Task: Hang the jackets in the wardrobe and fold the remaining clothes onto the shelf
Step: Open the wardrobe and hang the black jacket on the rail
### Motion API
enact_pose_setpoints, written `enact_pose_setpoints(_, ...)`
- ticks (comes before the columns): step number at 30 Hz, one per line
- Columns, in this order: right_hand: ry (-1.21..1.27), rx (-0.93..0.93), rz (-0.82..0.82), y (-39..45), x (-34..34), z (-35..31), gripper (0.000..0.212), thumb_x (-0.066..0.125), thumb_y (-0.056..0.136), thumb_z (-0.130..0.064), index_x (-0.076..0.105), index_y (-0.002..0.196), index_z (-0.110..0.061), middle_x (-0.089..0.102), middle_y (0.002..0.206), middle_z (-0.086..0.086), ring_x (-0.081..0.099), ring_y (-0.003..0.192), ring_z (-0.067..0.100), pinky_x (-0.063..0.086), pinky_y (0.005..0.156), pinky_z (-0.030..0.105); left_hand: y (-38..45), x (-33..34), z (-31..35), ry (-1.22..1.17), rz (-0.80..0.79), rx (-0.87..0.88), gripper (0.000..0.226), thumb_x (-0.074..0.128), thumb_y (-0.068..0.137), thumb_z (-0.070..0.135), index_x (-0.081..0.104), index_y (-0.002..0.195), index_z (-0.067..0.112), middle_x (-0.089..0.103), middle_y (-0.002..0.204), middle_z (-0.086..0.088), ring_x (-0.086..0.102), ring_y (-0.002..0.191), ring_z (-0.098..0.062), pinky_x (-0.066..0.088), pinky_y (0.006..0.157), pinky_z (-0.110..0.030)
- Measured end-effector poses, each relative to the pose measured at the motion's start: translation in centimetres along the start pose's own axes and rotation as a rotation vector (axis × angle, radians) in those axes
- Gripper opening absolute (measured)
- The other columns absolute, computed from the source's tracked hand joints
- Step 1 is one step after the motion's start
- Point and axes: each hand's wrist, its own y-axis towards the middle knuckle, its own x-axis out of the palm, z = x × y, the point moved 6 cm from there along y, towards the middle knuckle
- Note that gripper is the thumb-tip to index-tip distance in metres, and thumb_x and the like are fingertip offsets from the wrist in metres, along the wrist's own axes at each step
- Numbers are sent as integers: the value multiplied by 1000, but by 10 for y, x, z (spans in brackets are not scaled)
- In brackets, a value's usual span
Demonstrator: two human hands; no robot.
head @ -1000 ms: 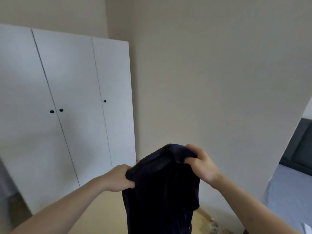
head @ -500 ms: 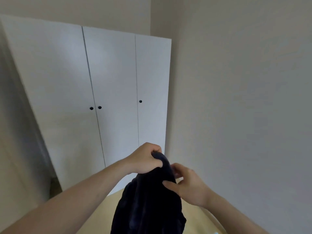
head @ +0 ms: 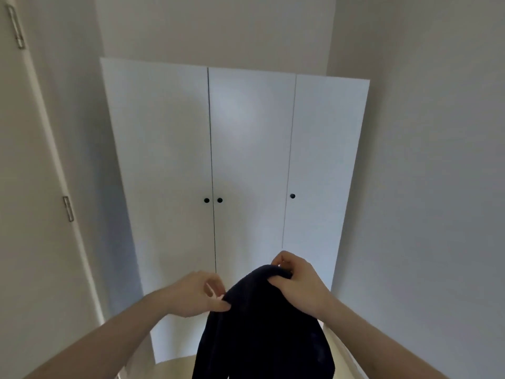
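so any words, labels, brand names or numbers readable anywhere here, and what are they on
None: no readable text shows anywhere.
The dark garment, held by the left hand and right hand, shows no tag or print.
The white wardrobe doors are blank, with only three black knobs.
The walls carry no sign.

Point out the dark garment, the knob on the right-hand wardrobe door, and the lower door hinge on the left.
dark garment (head: 262, 332), head view, on the hanging middle of the cloth.
right door knob (head: 292, 196), head view, on the knob's round face.
lower hinge (head: 68, 209), head view, on the metal plate's middle.
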Motion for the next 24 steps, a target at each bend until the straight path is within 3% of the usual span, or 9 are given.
enact_pose_setpoints(3,-41,-24,-3,48,5,-2,8,63,80,-25,62,82,-33,70,79,-8,64,66,2,49,61,15,24,-35,-45,-8,101,-85,30,77,79,53,67,101,36,68,104,18,66,94,1,55,81,-21)
enact_pose_setpoints(7,-88,-28,-6,112,5,5,18,63,80,-19,64,82,-36,70,78,-8,64,64,4,50,59,15,77,-92,-92,-22,237,-165,22,76,84,40,64,101,33,68,102,14,67,90,-4,56,83,-26)
enact_pose_setpoints(13,-140,3,33,210,6,26,29,60,77,-10,65,82,-38,68,74,-7,61,60,3,49,57,14,189,-154,-138,-1,285,-225,47,72,85,36,54,128,30,60,112,12,61,95,-8,50,79,-25)
enact_pose_setpoints(17,-159,51,61,268,7,42,32,60,76,-9,65,81,-40,66,73,-9,59,58,3,48,55,15,273,-180,-161,61,230,-238,65,68,87,32,40,145,28,54,128,5,57,107,-15,47,86,-27)
enact_pose_setpoints(21,-142,83,116,319,10,57,32,60,76,-8,66,81,-40,66,72,-6,58,56,2,47,53,15,349,-198,-184,123,226,-261,72,65,88,28,32,152,28,42,148,-3,55,122,-23,49,100,-35)
enact_pose_setpoints(24,-130,116,86,350,16,63,31,59,75,-13,65,82,-42,66,74,-10,59,58,2,48,54,15,391,-198,-201,166,192,-310,74,60,88,24,28,154,30,30,153,-4,55,121,-26,50,95,-34)
